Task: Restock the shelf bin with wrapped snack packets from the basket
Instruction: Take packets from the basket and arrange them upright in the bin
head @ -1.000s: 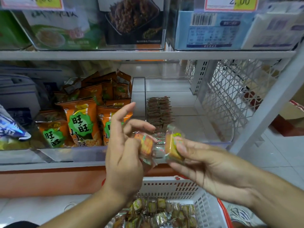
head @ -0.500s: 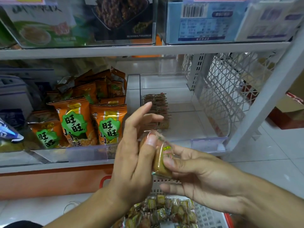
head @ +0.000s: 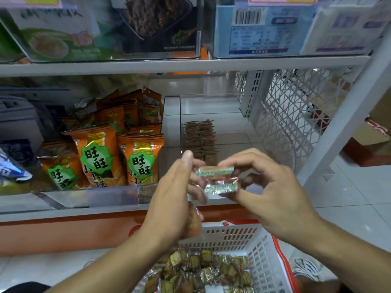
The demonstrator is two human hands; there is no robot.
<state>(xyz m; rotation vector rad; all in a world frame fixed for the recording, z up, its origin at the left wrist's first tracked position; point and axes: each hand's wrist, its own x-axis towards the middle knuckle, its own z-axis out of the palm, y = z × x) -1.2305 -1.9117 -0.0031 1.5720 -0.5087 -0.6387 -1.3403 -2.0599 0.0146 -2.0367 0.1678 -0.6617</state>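
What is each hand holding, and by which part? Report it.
The right hand has its grip on two stacked wrapped packets, pinched at their right ends. The left hand touches their left ends; another packet shows behind its palm.
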